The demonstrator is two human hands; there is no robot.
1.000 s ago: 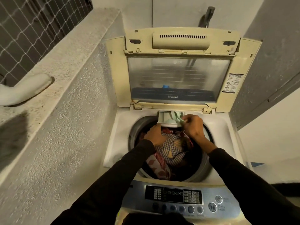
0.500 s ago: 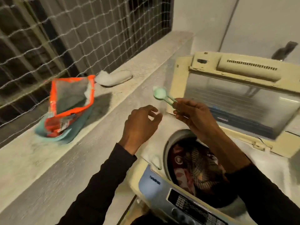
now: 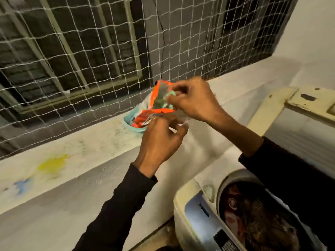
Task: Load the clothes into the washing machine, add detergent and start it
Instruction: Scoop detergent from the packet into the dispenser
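While the right hand point(image 3: 194, 100) is pinching the pale green scoop point(image 3: 169, 94) between thumb and curled fingers, its bowl is dipping into the mouth of the detergent pouch point(image 3: 154, 107), just ahead of the fingertips. Motion blur is smearing the scoop, so whether it is carrying powder cannot be told.

Left hand point(image 3: 161, 140): sitting just below and nearer than the pinch, fingers curling up toward the pouch's lower lip. It is looking as if it is touching or steadying that lip, but actual contact cannot be told; nothing is visibly clamped in it.

Pouch: orange-rimmed, teal-based, standing open on the concrete ledge point(image 3: 87, 142), directly under the scoop, with the netted grille point(image 3: 90, 51) behind it.

Washing machine point(image 3: 208, 205): lying well below and to the right of the grip, lid point(image 3: 290, 113) standing up, clothes point(image 3: 253, 214) already filling the drum.

Step in hand, as a judgement: loading is looking done; the detergent stage is running, the scoop either going back into the pouch or going in for more.

Next move is calling for: a level scoop if it is lifting out full, the left hand bracing the floppy pouch against tipping off the ledge, then a carry down and right to the machine
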